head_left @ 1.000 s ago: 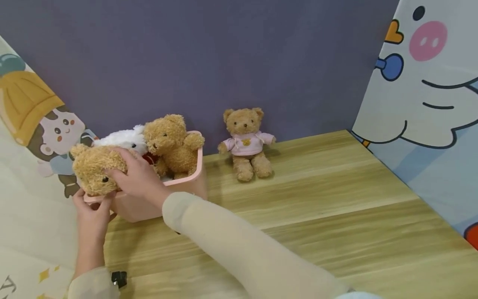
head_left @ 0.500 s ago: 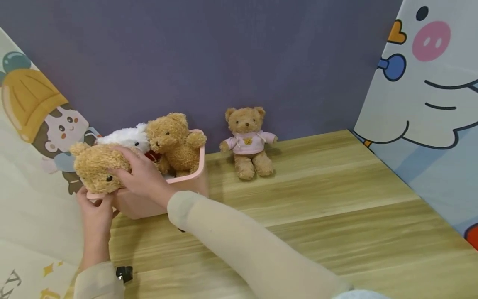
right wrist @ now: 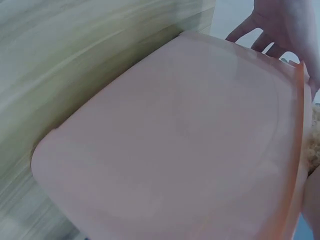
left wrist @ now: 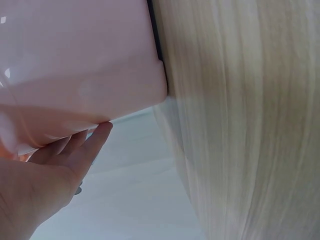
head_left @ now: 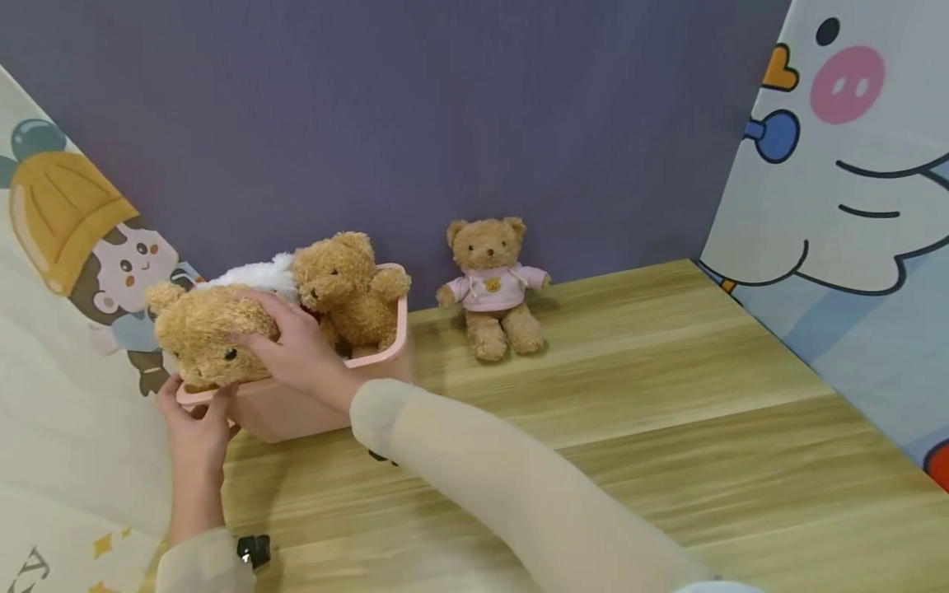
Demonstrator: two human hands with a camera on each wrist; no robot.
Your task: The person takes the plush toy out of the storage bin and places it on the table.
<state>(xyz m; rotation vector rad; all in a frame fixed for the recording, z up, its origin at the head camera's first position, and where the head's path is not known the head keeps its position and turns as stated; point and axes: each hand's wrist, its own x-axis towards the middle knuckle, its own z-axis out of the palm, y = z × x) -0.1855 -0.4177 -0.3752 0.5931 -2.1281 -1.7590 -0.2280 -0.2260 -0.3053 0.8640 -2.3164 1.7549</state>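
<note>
At the left of the head view, my right hand (head_left: 292, 342) grips the head of a light brown teddy bear (head_left: 211, 329), thumb beside its eye. The bear lies inside the near left end of a pink storage bin (head_left: 304, 412); its body is hidden. My left hand (head_left: 194, 432) holds that corner of the bin by the rim. In the left wrist view its fingers (left wrist: 90, 150) lie along the bin's outer wall (left wrist: 80, 55). A white plush toy (head_left: 255, 275) and a second brown teddy bear (head_left: 344, 284) also sit in the bin.
Right of the bin, a teddy bear in a pink hoodie (head_left: 489, 288) sits against the dark back wall (head_left: 474, 123). The wood-grain table (head_left: 630, 371) meets cartoon-printed panels at both sides. A small black object (head_left: 254, 550) shows beside my left sleeve.
My right hand has moved the held teddy bear slightly rightward and further into the bin, covering the white plush toy's eye. My left hand keeps its hold at the corner.
</note>
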